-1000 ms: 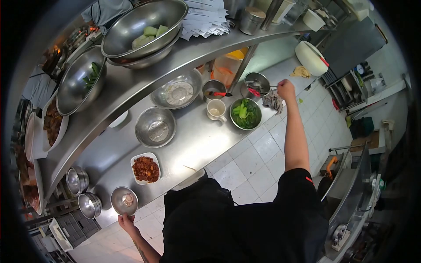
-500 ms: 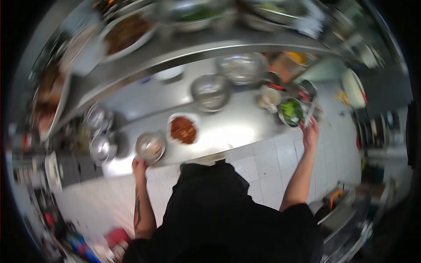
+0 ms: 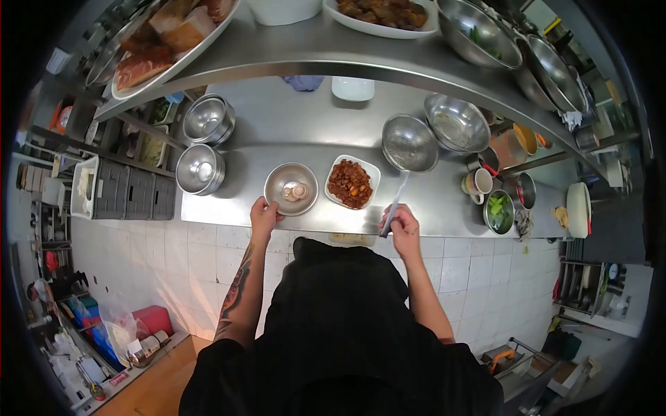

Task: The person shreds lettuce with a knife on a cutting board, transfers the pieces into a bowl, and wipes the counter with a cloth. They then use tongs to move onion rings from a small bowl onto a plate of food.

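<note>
My left hand (image 3: 264, 218) pinches the near rim of a steel bowl (image 3: 275, 182) standing on the counter, with a small heap of pale pieces (image 3: 297, 192) in it. My right hand (image 3: 403, 227) is closed around a long, thin metal utensil (image 3: 394, 206); its far end points at a round steel bowl (image 3: 411, 144), and I cannot make out its head. Between my hands sits a white square dish (image 3: 374, 182) of dark red, chunky food (image 3: 349, 184).
Stacked steel bowls (image 3: 200, 170) stand at the left. To the right are a large steel bowl (image 3: 456, 123), a mug (image 3: 477, 184) and a bowl of green vegetables (image 3: 499, 212). An overhead shelf (image 3: 298, 68) carries meat and more bowls, crossing above the counter (image 3: 277, 132).
My right hand has come left, away from the bowl of green vegetables, bringing the utensil along. My left hand stays at the bowl's rim. The whole view has shifted and become sharper.
</note>
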